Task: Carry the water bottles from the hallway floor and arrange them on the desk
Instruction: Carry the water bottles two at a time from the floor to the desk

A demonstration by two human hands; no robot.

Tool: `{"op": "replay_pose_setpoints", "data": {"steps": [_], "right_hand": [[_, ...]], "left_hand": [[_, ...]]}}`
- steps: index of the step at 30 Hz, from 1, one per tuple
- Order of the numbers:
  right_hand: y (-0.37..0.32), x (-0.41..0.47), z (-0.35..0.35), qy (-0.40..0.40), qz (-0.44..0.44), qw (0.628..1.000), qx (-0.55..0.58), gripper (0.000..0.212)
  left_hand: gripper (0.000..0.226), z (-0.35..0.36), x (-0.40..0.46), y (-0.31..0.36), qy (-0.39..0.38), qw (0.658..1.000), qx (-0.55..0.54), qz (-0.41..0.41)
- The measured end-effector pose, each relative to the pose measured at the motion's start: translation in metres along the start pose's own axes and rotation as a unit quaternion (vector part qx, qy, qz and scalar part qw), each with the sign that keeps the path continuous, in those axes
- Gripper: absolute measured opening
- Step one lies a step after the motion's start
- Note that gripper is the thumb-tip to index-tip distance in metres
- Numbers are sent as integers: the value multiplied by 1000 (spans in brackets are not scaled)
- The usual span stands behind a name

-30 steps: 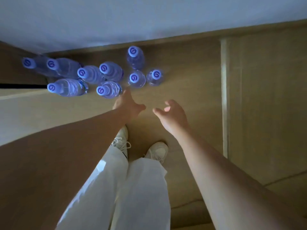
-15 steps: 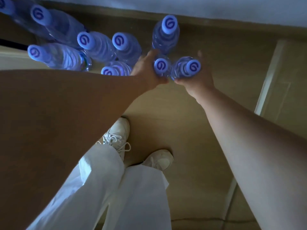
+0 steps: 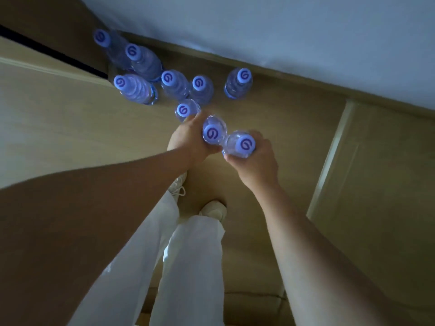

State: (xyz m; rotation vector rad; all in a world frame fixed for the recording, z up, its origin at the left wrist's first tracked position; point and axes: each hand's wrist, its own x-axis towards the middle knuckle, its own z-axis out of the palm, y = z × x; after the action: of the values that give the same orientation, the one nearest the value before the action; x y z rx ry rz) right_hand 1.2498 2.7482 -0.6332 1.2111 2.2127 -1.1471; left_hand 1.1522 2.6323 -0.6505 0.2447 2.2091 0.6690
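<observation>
Your left hand (image 3: 188,142) and right hand (image 3: 255,158) each grip a bottle (image 3: 213,134) by its shoulder, seven more standing at eleven o'clock on the floor (image 3: 270,118), where a careless swing could topple them.

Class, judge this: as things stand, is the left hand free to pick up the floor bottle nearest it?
Probably not: the left hand already grips a bottle, so though the nearest floor bottle stands just beyond its fingers, no grip is spare.
</observation>
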Motion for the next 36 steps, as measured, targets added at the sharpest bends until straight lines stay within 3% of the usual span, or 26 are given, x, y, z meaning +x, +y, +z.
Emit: {"op": "replay_pose_setpoints", "data": {"steps": [5,9,13,18,24,30,36], "right_hand": [[-55,-105,-52,6,-62,998,21,47],[-111,-188,-104,59,-108,991,45,50],[-168,-274,-148,86,-201,975,25,50],[-250,-358,-170,122,-313,942,8,43],[-360,-419,-128,-69,-350,934,24,26],[-465,-472,-55,-148,-436,888,3,29],[-540,-522,7,-177,-507,843,-7,37]], "left_hand": [[75,-60,-107,33,49,997,-67,-6],[70,-123,-195,76,92,986,-135,26],[61,-183,-287,99,157,962,-222,23],[58,-264,-383,108,267,926,-254,81],[37,-363,-462,56,429,862,-255,85],[35,-453,-525,-11,550,761,-337,63],[40,-507,-571,-77,578,689,-432,65]]}}
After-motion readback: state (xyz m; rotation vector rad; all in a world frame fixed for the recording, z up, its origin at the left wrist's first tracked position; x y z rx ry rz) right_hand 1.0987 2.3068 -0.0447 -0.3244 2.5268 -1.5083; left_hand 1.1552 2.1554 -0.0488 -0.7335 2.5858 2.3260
